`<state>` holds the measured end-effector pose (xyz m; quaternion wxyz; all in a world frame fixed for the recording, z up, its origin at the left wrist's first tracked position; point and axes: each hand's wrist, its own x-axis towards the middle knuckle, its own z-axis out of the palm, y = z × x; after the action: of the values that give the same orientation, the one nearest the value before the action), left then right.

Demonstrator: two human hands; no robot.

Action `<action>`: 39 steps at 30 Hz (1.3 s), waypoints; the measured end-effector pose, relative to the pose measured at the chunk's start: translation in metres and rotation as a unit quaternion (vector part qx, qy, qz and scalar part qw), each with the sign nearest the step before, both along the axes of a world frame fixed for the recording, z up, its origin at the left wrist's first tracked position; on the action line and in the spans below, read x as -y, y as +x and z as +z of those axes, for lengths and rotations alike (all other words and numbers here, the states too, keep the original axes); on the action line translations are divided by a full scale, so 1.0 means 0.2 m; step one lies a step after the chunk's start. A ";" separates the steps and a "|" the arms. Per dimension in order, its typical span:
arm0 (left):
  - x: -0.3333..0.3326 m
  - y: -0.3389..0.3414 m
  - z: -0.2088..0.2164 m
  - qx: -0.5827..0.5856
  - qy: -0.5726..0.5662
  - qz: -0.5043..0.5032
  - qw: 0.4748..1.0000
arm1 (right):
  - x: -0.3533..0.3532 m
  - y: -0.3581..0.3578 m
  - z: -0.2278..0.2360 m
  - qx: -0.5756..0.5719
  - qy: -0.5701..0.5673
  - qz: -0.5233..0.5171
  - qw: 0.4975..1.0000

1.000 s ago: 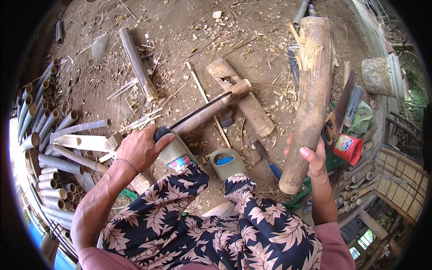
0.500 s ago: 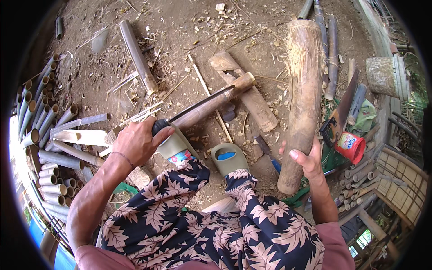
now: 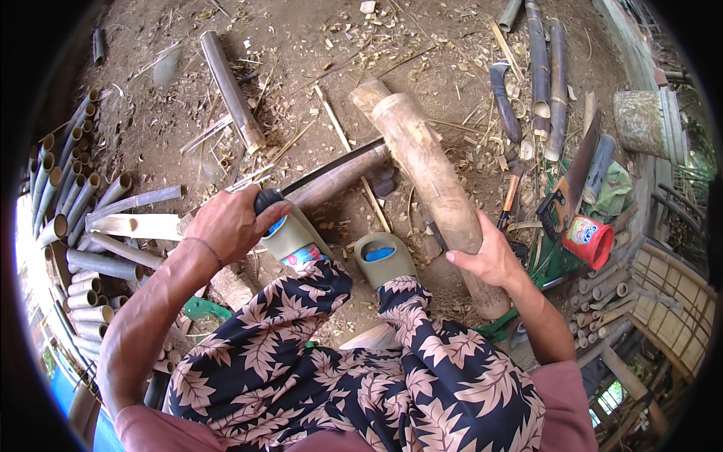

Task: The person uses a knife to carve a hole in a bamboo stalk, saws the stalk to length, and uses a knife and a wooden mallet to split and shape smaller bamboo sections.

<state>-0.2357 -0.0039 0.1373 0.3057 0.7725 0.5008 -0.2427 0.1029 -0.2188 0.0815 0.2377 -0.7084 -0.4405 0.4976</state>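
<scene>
My left hand (image 3: 226, 224) is closed round the black handle of a machete (image 3: 331, 167). Its dark blade points up and to the right, along a bamboo pole (image 3: 339, 183) on the ground. My right hand (image 3: 493, 256) grips a thick, pale bamboo log (image 3: 425, 169) by its lower part, thumb on top. The log leans up to the left, its side frayed near the far end. That far end overlaps the blade's tip and the pole's end, hiding both; whether they touch I cannot tell. A split wooden block (image 3: 369, 92) lies partly hidden behind the log.
Cut bamboo tubes (image 3: 90, 301) are stacked at the left. On the right are a handsaw (image 3: 576, 181), a red tub (image 3: 587, 241), a curved dark sheath (image 3: 503, 102), an orange-handled tool (image 3: 512, 194) and a worn bucket (image 3: 644, 124). Wood chips litter the dirt around my green clogs (image 3: 385, 260).
My right hand has swung the log leftward and tilted it, so its far end now covers the blade's tip. The sheath and orange-handled tool have come into sight. My left hand barely moved.
</scene>
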 end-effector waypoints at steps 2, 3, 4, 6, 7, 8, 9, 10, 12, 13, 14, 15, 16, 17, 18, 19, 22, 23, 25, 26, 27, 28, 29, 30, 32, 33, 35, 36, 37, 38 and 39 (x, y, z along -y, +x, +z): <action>-0.01 0.00 0.01 0.006 0.005 -0.003 1.000 | -0.04 0.00 0.04 -0.030 0.020 -0.045 0.998; 0.00 0.00 0.01 0.007 0.008 -0.002 1.000 | -0.06 0.00 0.05 -0.065 0.052 -0.098 0.992; -0.01 0.01 0.03 -0.008 0.021 -0.011 1.000 | -0.07 0.00 0.02 -0.101 0.107 -0.151 0.978; -0.03 0.04 0.04 0.002 0.013 -0.017 1.000 | -0.01 -0.04 -0.07 -0.132 0.143 -0.238 0.952; -0.03 0.06 0.04 0.010 0.009 -0.023 1.000 | 0.04 -0.03 -0.12 -0.122 0.151 -0.248 0.949; -0.03 0.06 0.05 0.018 0.006 -0.027 0.999 | 0.01 -0.01 -0.10 -0.017 0.068 -0.100 0.993; -0.03 0.05 0.06 -0.008 -0.004 -0.037 0.999 | -0.01 0.03 -0.06 0.095 -0.020 0.045 0.994; -0.03 0.05 0.06 -0.034 -0.015 -0.046 0.998 | -0.04 0.06 -0.02 0.067 -0.067 0.044 0.995; -0.02 0.05 0.07 -0.076 -0.041 -0.033 0.996 | -0.05 0.10 0.00 0.115 0.060 -0.032 0.991; -0.05 0.05 0.07 -0.068 -0.037 -0.015 0.997 | -0.06 0.11 0.00 0.136 0.123 -0.070 0.981; -0.03 0.05 0.06 -0.064 -0.019 -0.036 0.997 | -0.06 0.11 -0.02 -0.025 0.117 -0.186 0.975; -0.03 0.06 0.07 -0.057 0.006 -0.059 0.997 | -0.03 0.08 -0.07 -0.018 0.171 -0.214 0.961; -0.03 0.08 0.07 -0.066 0.002 -0.060 0.996 | 0.02 0.03 -0.16 -0.012 0.224 -0.241 0.944; -0.04 0.10 0.08 -0.076 0.001 -0.064 0.995 | 0.03 -0.03 -0.19 -0.007 0.279 -0.270 0.922; -0.05 0.12 0.09 -0.086 0.001 -0.068 0.994 | 0.05 -0.02 -0.18 0.124 0.220 -0.074 0.965; -0.03 0.12 0.09 -0.092 -0.003 -0.078 0.993 | 0.08 0.00 -0.16 0.141 0.012 0.036 0.989; -0.04 0.11 0.15 -0.093 -0.033 -0.038 0.994 | -0.04 0.05 -0.03 0.179 0.108 -0.009 0.978; -0.04 0.12 0.16 -0.103 -0.059 -0.023 0.993 | -0.02 0.05 -0.02 0.172 0.143 -0.078 0.972; -0.03 0.15 0.16 -0.118 -0.041 -0.050 0.991 | 0.01 0.07 -0.16 0.054 0.231 -0.225 0.945; -0.03 0.16 0.16 -0.111 -0.034 -0.066 0.991 | 0.06 0.04 -0.24 0.029 0.271 -0.273 0.923; -0.03 0.16 0.16 -0.109 -0.024 -0.078 0.991 | 0.08 0.00 -0.27 -0.001 0.311 -0.318 0.896; -0.03 0.16 0.17 -0.107 -0.015 -0.090 0.990 | 0.13 0.00 -0.25 0.143 0.205 -0.124 0.960; -0.01 0.14 0.16 -0.107 -0.009 -0.084 0.991 | 0.11 -0.03 -0.15 0.223 0.004 0.071 0.972; 0.00 0.13 0.16 -0.108 0.006 -0.079 0.991 | 0.10 -0.02 -0.12 0.211 0.017 0.072 0.975; -0.01 0.18 0.20 -0.124 -0.037 -0.036 0.991 | 0.04 0.03 -0.08 0.203 0.074 0.020 0.976; -0.02 0.14 0.18 -0.113 -0.039 -0.035 0.992 | 0.02 0.02 -0.06 0.201 0.103 -0.027 0.974; 0.00 0.11 0.13 -0.094 0.012 -0.083 0.992 | 0.03 0.00 -0.14 0.155 0.236 -0.183 0.942; 0.00 0.14 0.13 -0.089 0.013 -0.083 0.993 | 0.11 0.01 -0.28 0.125 0.266 -0.258 0.920; 0.00 0.16 0.14 -0.091 0.012 -0.076 0.993 | 0.14 -0.01 -0.28 0.164 0.251 -0.197 0.933; 0.00 0.16 0.17 -0.092 0.019 -0.069 0.993 | 0.15 -0.05 -0.26 0.202 0.245 -0.137 0.938; 0.00 0.15 0.19 -0.100 -0.005 -0.055 0.993 | 0.17 -0.05 -0.21 0.220 0.180 -0.057 0.957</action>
<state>-0.2051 -0.0045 0.1757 0.2443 0.7693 0.4842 -0.3376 0.0921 -0.2531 0.0387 0.2866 -0.7696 -0.5231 0.2279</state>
